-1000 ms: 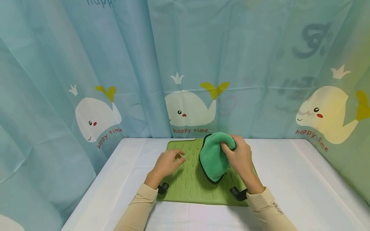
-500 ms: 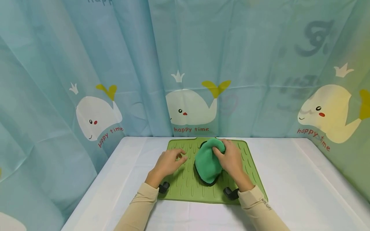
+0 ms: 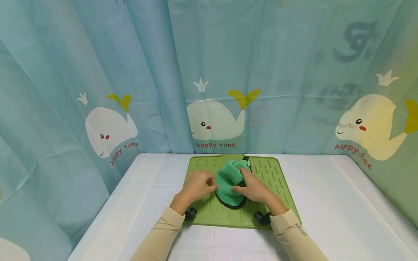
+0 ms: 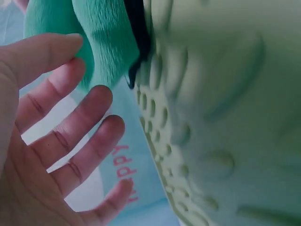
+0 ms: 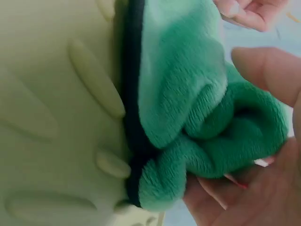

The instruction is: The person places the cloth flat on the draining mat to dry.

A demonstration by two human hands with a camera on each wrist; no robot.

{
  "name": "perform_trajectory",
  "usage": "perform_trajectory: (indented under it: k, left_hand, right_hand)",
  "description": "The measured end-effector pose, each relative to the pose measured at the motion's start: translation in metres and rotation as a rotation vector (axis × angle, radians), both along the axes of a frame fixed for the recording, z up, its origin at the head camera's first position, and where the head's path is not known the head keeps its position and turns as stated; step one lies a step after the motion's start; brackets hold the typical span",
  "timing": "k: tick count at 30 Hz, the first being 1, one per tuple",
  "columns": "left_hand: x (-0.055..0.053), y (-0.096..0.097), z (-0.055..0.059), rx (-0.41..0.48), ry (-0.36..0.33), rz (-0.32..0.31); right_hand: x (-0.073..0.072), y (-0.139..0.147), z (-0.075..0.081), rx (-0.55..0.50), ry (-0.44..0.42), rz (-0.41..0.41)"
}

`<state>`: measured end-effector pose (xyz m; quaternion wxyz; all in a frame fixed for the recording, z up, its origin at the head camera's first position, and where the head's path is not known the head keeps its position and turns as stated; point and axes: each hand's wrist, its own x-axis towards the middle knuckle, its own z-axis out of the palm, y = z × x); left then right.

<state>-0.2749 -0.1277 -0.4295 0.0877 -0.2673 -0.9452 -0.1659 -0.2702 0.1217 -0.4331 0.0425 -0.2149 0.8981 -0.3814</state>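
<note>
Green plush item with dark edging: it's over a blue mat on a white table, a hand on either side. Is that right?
Not quite: the mat is green, not blue; the head view shows it. The rest stands: the green plush item is over it, on a white table, the left hand and the right hand on either side.
</note>
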Motion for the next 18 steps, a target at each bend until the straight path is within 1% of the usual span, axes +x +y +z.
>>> perform_trajectory:
  k: [3,5,7,11,14,18]
  left_hand:
    - [0.004,0.007,-0.001,-0.017,-0.013,-0.032]
    - [0.007,0.013,-0.002,-0.034,-0.008,-0.055]
    - [0.01,0.019,-0.001,-0.041,-0.002,-0.076]
    - [0.017,0.03,0.0,-0.076,0.005,-0.111]
    - [0.022,0.037,-0.001,-0.13,-0.021,-0.133]
    - [0.028,0.043,-0.004,-0.204,-0.048,-0.149]
  right_hand:
    - [-0.002,0.008,0.003,-0.05,-0.006,0.074]
    - [-0.003,0.016,0.006,-0.072,-0.006,0.101]
    - [-0.004,0.025,0.011,-0.093,-0.01,0.108]
    - [-0.005,0.044,0.017,-0.075,-0.02,0.031]
    - [-0.005,0.053,0.016,-0.016,-0.064,-0.045]
    - [-0.008,0.057,0.01,0.046,-0.162,-0.082]
